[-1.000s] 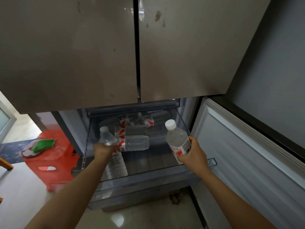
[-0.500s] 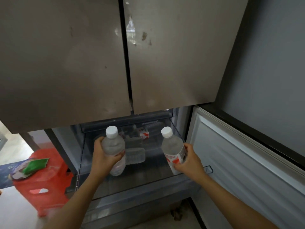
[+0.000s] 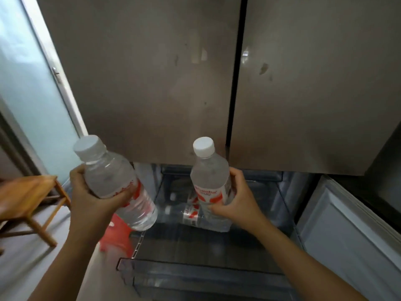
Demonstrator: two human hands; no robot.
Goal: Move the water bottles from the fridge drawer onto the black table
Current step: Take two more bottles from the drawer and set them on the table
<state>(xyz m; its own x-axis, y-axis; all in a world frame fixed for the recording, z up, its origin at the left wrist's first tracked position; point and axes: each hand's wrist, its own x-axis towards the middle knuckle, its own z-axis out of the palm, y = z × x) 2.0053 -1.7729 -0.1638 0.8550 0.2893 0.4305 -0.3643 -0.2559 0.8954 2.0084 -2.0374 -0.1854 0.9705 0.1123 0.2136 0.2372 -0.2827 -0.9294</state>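
So both hands are full here. The left hand (image 3: 91, 196) is wrapped round the middle of a tilted water bottle (image 3: 115, 183), fingers curled over the red-and-white label. Its white cap leans off toward 10 o'clock and its base points down toward 4. That one sits at about 8 o'clock from the middle of the view, hanging over the left edge of the drawer, with a red plastic stool (image 3: 117, 235) on the floor showing underneath it.

The right hand (image 3: 236, 198) grips an upright water bottle (image 3: 211, 177) from its right side, thumb across the front low on the label, cap pointing pretty much to 12. It's held just below centre, in front of the bottom edge of the fridge doors (image 3: 152, 83), which are shut and fill the whole top half. Both bottles are clear, caps on.

The fridge drawer (image 3: 195, 270) is pulled out at 6 o'clock, a see-through bin with a clear front rim. At least one lying bottle (image 3: 186, 211) is down on its floor, on its side just beside the base of the upright one, between the two hands. Can't tell if those two touch, and the glare makes it hard to count what else is back there.

An open lower door (image 3: 347, 224) shows its white inner side at 4 o'clock. Off at 9 o'clock there's a wooden stool (image 3: 26, 196) on the pale floor, and a frosted glass door (image 3: 28, 83) runs up at 10.
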